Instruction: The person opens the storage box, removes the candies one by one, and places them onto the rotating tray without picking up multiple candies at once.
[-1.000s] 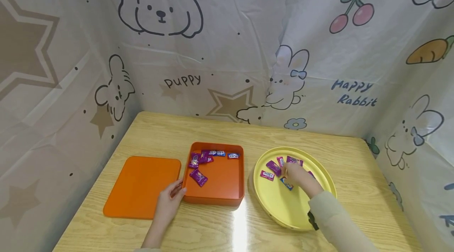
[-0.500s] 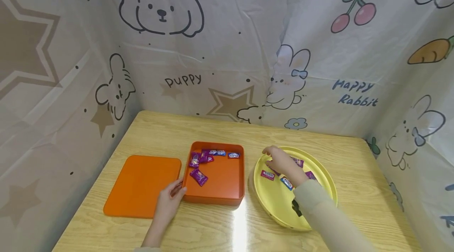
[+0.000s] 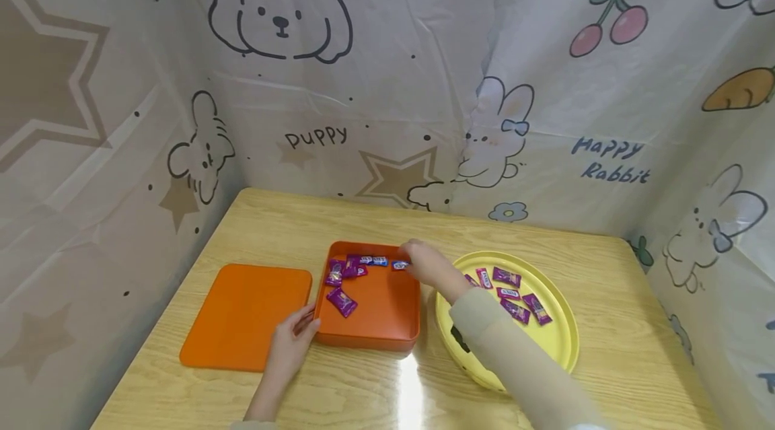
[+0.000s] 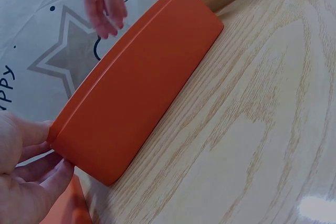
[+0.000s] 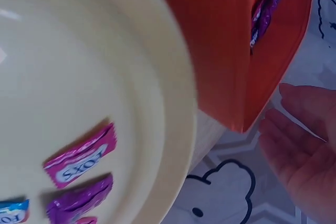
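Observation:
My left hand [image 3: 289, 344] holds the orange square box [image 3: 384, 302] at its near left side. In the left wrist view, the thumb and fingers pinch the box's corner. My right hand [image 3: 428, 267] hovers over the far right corner of the box, fingers loosely bent. No candy shows between its fingers in the right wrist view. Several wrapped candies lie in the box, among them a purple candy [image 3: 342, 302] and a blue-and-white candy [image 3: 399, 265] near the right fingertips. On the round yellow tray [image 3: 563, 349] lie more purple and pink candies [image 3: 508, 293], partly hidden by the right forearm.
An orange flat lid [image 3: 242, 315] lies to the left of the box on the wooden table [image 3: 339, 389]. The yellow tray stands close to the box's right side. A printed cloth [image 3: 387, 80] hangs behind the table and along both sides.
My right hand has moved left from among the candies on the yellow tray to above the box's far right corner. My left hand keeps its hold on the box.

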Available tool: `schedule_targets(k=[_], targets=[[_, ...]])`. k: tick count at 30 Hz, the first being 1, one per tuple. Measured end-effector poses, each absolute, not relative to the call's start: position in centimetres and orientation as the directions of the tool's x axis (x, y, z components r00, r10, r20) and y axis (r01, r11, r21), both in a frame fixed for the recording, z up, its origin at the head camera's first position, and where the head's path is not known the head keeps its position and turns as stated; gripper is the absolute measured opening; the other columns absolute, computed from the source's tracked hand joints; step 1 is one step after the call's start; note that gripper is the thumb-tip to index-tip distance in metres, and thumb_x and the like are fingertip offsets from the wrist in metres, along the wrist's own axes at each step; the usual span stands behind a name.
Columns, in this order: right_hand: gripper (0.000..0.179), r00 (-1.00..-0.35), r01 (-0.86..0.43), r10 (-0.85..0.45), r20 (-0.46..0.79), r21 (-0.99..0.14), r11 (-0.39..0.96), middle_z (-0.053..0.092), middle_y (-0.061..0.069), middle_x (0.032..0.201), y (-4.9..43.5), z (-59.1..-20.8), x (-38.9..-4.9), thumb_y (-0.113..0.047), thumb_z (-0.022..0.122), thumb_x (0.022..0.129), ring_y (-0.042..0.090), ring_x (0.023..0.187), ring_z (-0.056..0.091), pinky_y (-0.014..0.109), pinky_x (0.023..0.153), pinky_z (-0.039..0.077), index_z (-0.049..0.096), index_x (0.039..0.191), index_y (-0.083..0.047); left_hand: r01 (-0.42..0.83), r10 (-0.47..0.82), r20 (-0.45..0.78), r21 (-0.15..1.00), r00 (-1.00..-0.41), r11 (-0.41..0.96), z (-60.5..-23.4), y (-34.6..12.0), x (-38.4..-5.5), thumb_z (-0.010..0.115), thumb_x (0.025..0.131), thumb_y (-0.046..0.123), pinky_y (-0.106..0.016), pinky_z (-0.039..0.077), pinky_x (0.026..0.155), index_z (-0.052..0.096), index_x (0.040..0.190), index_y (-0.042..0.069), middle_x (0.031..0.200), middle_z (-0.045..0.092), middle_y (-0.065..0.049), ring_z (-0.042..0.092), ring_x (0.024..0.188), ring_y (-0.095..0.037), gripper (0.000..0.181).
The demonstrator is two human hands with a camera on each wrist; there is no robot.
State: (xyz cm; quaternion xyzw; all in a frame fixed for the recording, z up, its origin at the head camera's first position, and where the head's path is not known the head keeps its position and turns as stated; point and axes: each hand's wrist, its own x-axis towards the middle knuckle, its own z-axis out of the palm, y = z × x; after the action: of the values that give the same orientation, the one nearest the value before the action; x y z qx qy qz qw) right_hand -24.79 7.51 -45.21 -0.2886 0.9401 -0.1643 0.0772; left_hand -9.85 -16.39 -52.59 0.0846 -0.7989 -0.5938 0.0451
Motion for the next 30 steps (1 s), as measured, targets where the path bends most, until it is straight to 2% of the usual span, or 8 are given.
schedule_targets(k=[8,13,16,23,30], targets=[[0.018,-0.843,-0.462,-0.513,-0.162,-0.271,0.844,0.062,0.014,0.101,5.1,-46.0,-25.4,0.001,0.059,0.084,0.026,0.096,0.059,0.036,0.086,0.050,0.064,0.101,0.003,-0.090,-0.182,-0.042,0.961,-0.982,0.261,-52.7,-16.4,-9.9,0.057,0.089,0.006,-0.037,0.046,0.092,0.050,0.125,-0.009,0.122,0.054,-0.027,0.053,0.111,-0.037,0.039],[0.009,-0.850,-0.454,-0.489,-0.194,-0.197,0.869,0.063,0.011,0.088,4.1,-46.9,-25.9,0.004,0.057,0.083,0.021,0.081,0.058,0.034,0.074,0.052,0.064,0.086,-0.001,-0.077,-0.182,-0.029,0.961,-0.983,0.266,-52.7,-16.4,-9.9,0.057,0.089,0.005,-0.037,0.046,0.091,0.049,0.125,-0.010,0.122,0.053,-0.028,0.053,0.111,-0.038,0.039],[0.008,-0.858,-0.450,-0.472,-0.201,-0.147,0.881,0.064,0.010,0.086,3.7,-47.7,-26.1,0.003,0.058,0.084,0.021,0.081,0.060,0.034,0.075,0.052,0.063,0.083,-0.003,-0.075,-0.181,-0.026,0.960,-0.983,0.271,-52.8,-16.4,-9.9,0.057,0.089,0.005,-0.037,0.046,0.091,0.049,0.125,-0.010,0.122,0.053,-0.028,0.053,0.111,-0.039,0.039],[0.012,-0.888,-0.393,-0.402,-0.224,-0.087,0.915,0.065,0.011,0.091,2.9,-48.8,-26.2,0.001,0.054,0.088,0.023,0.087,0.062,0.036,0.076,0.054,0.064,0.086,-0.004,-0.104,-0.189,-0.054,0.958,-0.981,0.269,-52.8,-16.5,-9.8,0.057,0.090,0.007,-0.037,0.046,0.092,0.050,0.126,-0.008,0.122,0.053,-0.027,0.053,0.112,-0.037,0.039],[0.013,-0.909,-0.344,-0.357,-0.213,-0.099,0.934,0.067,0.011,0.093,2.5,-48.9,-25.8,0.000,0.055,0.088,0.024,0.087,0.064,0.037,0.076,0.055,0.067,0.091,-0.004,-0.103,-0.192,-0.048,0.952,-0.980,0.288,-52.9,-16.5,-9.9,0.057,0.090,0.008,-0.038,0.047,0.091,0.050,0.125,-0.007,0.122,0.054,-0.026,0.053,0.111,-0.037,0.039]])
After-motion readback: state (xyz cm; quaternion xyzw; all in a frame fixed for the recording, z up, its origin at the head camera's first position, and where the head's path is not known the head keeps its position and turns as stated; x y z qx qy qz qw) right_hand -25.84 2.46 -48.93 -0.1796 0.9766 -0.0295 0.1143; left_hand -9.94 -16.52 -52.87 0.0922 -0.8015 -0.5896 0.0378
